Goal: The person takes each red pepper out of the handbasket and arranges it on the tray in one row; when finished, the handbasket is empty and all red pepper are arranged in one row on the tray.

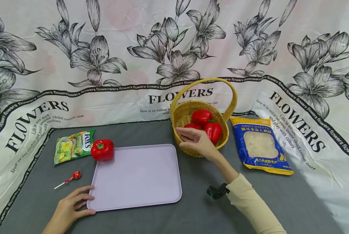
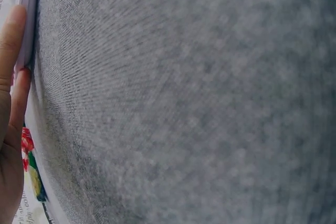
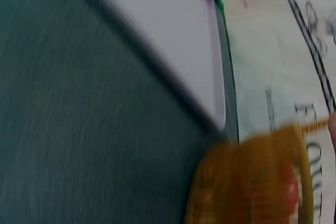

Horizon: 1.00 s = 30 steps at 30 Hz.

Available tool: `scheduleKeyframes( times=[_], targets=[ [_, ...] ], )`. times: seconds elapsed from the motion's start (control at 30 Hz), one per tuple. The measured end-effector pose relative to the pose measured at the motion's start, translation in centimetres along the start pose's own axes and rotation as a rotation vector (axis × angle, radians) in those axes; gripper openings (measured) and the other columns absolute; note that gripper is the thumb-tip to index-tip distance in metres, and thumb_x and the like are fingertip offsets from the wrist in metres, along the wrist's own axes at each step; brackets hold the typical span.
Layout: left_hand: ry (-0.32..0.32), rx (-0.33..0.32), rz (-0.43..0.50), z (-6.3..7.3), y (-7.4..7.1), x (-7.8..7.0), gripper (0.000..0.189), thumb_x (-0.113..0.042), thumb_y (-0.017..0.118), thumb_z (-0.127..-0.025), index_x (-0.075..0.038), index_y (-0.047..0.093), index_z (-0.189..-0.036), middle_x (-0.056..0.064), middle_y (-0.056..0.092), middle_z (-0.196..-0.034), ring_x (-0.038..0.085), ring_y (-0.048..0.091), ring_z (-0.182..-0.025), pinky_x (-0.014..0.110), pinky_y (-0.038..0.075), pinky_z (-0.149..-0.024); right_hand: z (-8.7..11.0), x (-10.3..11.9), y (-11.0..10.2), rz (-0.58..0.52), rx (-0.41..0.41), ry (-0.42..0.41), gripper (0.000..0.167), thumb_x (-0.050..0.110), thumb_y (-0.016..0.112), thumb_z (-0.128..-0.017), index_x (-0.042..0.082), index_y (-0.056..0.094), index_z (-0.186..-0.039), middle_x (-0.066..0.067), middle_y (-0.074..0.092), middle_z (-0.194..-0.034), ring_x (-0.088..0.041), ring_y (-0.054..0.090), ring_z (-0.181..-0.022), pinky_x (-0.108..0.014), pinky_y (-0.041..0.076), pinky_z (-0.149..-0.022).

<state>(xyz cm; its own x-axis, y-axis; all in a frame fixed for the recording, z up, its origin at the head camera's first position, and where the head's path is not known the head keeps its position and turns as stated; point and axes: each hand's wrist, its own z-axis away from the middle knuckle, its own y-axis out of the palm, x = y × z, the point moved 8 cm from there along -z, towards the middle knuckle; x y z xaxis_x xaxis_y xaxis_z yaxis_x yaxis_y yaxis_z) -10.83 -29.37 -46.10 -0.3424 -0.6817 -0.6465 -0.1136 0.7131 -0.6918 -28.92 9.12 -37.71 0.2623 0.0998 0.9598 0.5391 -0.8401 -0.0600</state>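
My left hand [image 1: 70, 208] rests at the near left corner of a pale lilac tray [image 1: 136, 177], its extended fingers against the tray's edge. In the left wrist view, straight fingers [image 2: 19, 95] lie along that edge. My right hand [image 1: 200, 142] is over the front rim of a yellow wicker basket [image 1: 182, 112], fingers loosely extended with nothing between them. Several glossy red vegetables [image 1: 202, 117] lie in the basket, one partly hidden behind the hand. A red bell pepper [image 1: 102, 150] sits at the tray's far left corner. The right wrist view is blurred and shows the basket's side [image 3: 231, 182].
A green and yellow FOX'S candy bag [image 1: 73, 147] lies left of the pepper. Nearer lies a red lollipop [image 1: 76, 175] on a white stick. Right of the basket is a blue and yellow orecchiette bag [image 1: 262, 146]. A flower-printed cloth [image 1: 118, 104] hangs behind the grey tabletop [image 1: 197, 214].
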Motion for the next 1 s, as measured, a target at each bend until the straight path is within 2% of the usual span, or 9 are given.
scheduleKeyframes(
  times=[0.17,0.3,0.37,0.43,0.47,0.57,0.67,0.8,1.0],
  targets=[
    [-0.021,0.005,-0.009,0.1,-0.2,0.2,0.042,-0.012,0.092,-0.051,-0.017,0.071,-0.087,0.010,0.062,-0.113,-0.017,0.045,-0.105,0.005,0.050,-0.069,1.1,-0.3,-3.7,0.191,-0.008,0.029,0.048,0.002,0.071,-0.086,-0.002,0.055,-0.131,-0.022,0.053,-0.133,-0.032,0.050,-0.125,-0.040,0.043,-0.102],
    [-0.037,0.008,0.003,0.3,-0.3,0.6,0.041,-0.012,0.091,-0.052,-0.017,0.072,-0.088,0.009,0.061,-0.114,-0.018,0.044,-0.105,0.005,0.050,-0.069,1.0,-1.2,-5.4,0.322,0.044,0.060,0.048,0.004,0.073,-0.084,-0.001,0.058,-0.129,-0.019,0.057,-0.130,-0.036,0.053,-0.120,-0.048,0.043,-0.101],
    [-0.038,0.009,0.005,0.4,-0.4,0.7,0.041,-0.013,0.091,-0.053,-0.018,0.072,-0.089,0.008,0.061,-0.114,-0.018,0.043,-0.105,0.005,0.050,-0.069,0.7,-1.7,-5.8,0.394,0.070,0.076,0.048,0.005,0.075,-0.083,0.001,0.059,-0.128,-0.018,0.062,-0.122,-0.039,0.057,-0.109,-0.048,0.048,-0.097],
    [-0.032,0.010,0.011,0.3,-0.4,0.7,0.041,-0.013,0.091,-0.053,-0.018,0.072,-0.089,0.008,0.061,-0.115,-0.018,0.044,-0.106,0.005,0.050,-0.069,0.3,-2.0,-5.9,0.482,0.089,0.079,0.049,0.006,0.076,-0.081,0.003,0.060,-0.128,-0.016,0.064,-0.118,-0.041,0.057,-0.094,-0.044,0.054,-0.086],
    [-0.030,0.009,0.013,0.3,-0.3,0.7,0.041,-0.013,0.091,-0.053,-0.018,0.072,-0.089,0.009,0.061,-0.115,-0.018,0.044,-0.106,0.005,0.051,-0.070,0.0,-2.1,-5.9,0.534,0.095,0.077,0.050,0.006,0.077,-0.081,0.004,0.061,-0.128,-0.015,0.065,-0.118,-0.040,0.057,-0.093,-0.042,0.055,-0.084],
    [-0.033,0.002,0.017,0.3,-0.4,0.7,0.042,-0.013,0.091,-0.052,-0.018,0.072,-0.088,0.010,0.061,-0.114,-0.017,0.045,-0.105,0.006,0.051,-0.070,-1.0,-2.3,-5.6,0.651,0.108,0.058,0.053,0.005,0.078,-0.079,0.006,0.061,-0.129,-0.012,0.064,-0.122,-0.035,0.058,-0.105,-0.041,0.054,-0.089],
    [-0.039,-0.003,0.024,0.3,-0.4,0.7,0.042,-0.012,0.091,-0.052,-0.018,0.072,-0.088,0.009,0.061,-0.114,-0.017,0.045,-0.105,0.006,0.051,-0.069,-2.3,-2.5,-5.1,0.721,0.114,0.023,0.057,0.001,0.078,-0.077,0.006,0.059,-0.131,-0.011,0.055,-0.136,-0.031,0.046,-0.129,-0.048,0.045,-0.101],
    [-0.015,-0.008,0.034,0.2,-0.3,0.5,0.042,-0.009,0.091,-0.052,-0.016,0.072,-0.088,0.008,0.061,-0.114,-0.017,0.045,-0.106,0.006,0.051,-0.070,-3.6,-3.0,-4.6,0.807,0.104,-0.052,0.063,-0.006,0.079,-0.073,0.003,0.057,-0.132,-0.015,0.049,-0.141,-0.033,0.040,-0.133,-0.048,0.051,-0.094],
    [0.004,-0.015,0.046,0.0,0.0,0.3,0.043,-0.009,0.092,-0.051,-0.015,0.071,-0.088,0.008,0.062,-0.114,-0.015,0.048,-0.106,0.007,0.051,-0.071,-4.7,-3.0,-4.5,0.820,0.004,-0.153,0.061,-0.003,0.082,-0.070,-0.001,0.060,-0.127,-0.020,0.055,-0.133,-0.034,0.045,-0.128,-0.049,0.039,-0.107]
  ],
)
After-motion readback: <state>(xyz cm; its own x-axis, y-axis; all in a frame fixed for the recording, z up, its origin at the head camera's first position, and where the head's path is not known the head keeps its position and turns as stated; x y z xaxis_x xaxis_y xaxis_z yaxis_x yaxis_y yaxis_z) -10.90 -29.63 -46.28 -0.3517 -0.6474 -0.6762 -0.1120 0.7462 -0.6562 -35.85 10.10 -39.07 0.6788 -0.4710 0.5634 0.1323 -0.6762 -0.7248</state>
